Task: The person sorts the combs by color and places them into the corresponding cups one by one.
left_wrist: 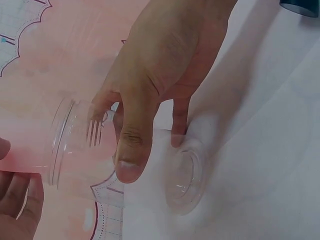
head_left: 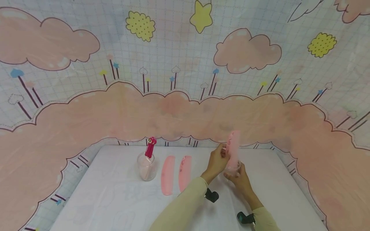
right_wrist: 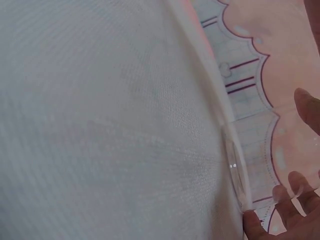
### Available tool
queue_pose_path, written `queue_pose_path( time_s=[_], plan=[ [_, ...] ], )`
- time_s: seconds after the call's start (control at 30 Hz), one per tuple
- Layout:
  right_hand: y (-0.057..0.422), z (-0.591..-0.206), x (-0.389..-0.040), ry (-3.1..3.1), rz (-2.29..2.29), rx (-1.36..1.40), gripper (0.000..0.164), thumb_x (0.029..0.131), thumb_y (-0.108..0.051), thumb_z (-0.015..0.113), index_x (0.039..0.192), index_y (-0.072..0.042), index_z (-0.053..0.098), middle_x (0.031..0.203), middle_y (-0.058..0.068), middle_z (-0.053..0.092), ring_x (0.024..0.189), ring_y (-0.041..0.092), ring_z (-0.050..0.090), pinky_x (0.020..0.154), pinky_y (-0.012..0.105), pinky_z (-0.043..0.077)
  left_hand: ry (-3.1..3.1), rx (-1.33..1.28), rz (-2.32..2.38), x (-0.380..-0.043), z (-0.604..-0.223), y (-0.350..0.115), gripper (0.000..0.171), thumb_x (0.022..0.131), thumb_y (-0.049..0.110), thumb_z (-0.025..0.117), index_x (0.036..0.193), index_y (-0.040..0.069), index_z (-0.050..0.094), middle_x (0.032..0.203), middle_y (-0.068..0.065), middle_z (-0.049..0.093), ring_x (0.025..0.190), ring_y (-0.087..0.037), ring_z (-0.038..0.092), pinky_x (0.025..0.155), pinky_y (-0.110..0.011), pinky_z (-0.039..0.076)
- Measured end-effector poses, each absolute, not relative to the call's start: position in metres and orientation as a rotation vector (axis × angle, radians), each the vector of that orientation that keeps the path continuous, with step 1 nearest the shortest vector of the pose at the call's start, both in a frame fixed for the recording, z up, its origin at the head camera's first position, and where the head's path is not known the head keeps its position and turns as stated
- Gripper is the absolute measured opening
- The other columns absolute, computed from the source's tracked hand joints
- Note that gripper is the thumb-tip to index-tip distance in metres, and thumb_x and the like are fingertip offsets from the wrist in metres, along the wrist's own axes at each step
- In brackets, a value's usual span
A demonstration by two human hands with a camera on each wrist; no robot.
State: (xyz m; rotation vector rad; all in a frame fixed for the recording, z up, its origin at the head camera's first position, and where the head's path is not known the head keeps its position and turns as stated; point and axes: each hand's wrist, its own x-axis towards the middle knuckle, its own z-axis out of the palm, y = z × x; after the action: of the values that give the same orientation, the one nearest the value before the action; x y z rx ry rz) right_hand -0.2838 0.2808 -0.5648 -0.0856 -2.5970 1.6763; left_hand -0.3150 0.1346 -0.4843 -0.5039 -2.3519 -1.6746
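Your left grip (head_left: 217, 159) pinches the pink comb-like piece (head_left: 233, 146) near mid-length, roughly upright at the mouth of the clear cup (left_wrist: 80, 165); your right grip (head_left: 242, 179) holds that cup round its lower side. Expect the piece to be light, stiffish and smooth, best taken by its edges. The cup looks slippery, maybe breakable: hold it low, without squeezing.

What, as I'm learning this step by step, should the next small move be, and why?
Probably ease the pink piece further down into the clear cup: the left hand holds it nearly upright, its lower end at the cup's mouth, and the right hand grips the cup, seemingly steadying it.
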Motion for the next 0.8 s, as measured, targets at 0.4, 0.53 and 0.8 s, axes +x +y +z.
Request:
queue_pose_path(
  time_s=[0.4, 0.53, 0.8],
  plan=[
    [0.28, -0.565, -0.284, -2.623, 1.66, -0.115, 0.106, 0.081, -0.039, 0.079, 0.155, -0.011, 0.009, 0.162, 0.021, 0.017, 0.148, 0.047, 0.019, 0.113, 0.063, 0.03, -2.361, -0.494, -1.672, -0.316, -0.489, 0.132, 0.014, 0.093, 0.015, 0.064, 0.107, 0.01, 0.062, 0.092, -0.006, 0.07, 0.084, -0.008, 0.065, 0.076, -0.017, 0.055],
    [0.281, -0.568, -0.285, -2.615, 1.665, -0.122, 0.106, 0.081, -0.038, 0.08, 0.155, -0.012, 0.01, 0.162, 0.021, 0.018, 0.147, 0.046, 0.022, 0.112, 0.062, 0.033, -2.357, -0.486, -1.669, -0.316, -0.492, 0.132, 0.017, 0.092, 0.014, 0.066, 0.108, 0.011, 0.062, 0.09, -0.005, 0.07, 0.081, -0.005, 0.062, 0.073, -0.016, 0.053],
    [0.28, -0.567, -0.285, -2.592, 1.676, -0.115, 0.102, 0.081, -0.036, 0.079, 0.154, -0.011, 0.012, 0.161, 0.023, 0.02, 0.147, 0.047, 0.022, 0.113, 0.062, 0.033, -2.362, -0.478, -1.651, -0.316, -0.498, 0.133, 0.01, 0.094, 0.018, 0.064, 0.101, 0.011, 0.065, 0.09, -0.001, 0.067, 0.081, -0.003, 0.056, 0.074, -0.014, 0.05]
  ],
)
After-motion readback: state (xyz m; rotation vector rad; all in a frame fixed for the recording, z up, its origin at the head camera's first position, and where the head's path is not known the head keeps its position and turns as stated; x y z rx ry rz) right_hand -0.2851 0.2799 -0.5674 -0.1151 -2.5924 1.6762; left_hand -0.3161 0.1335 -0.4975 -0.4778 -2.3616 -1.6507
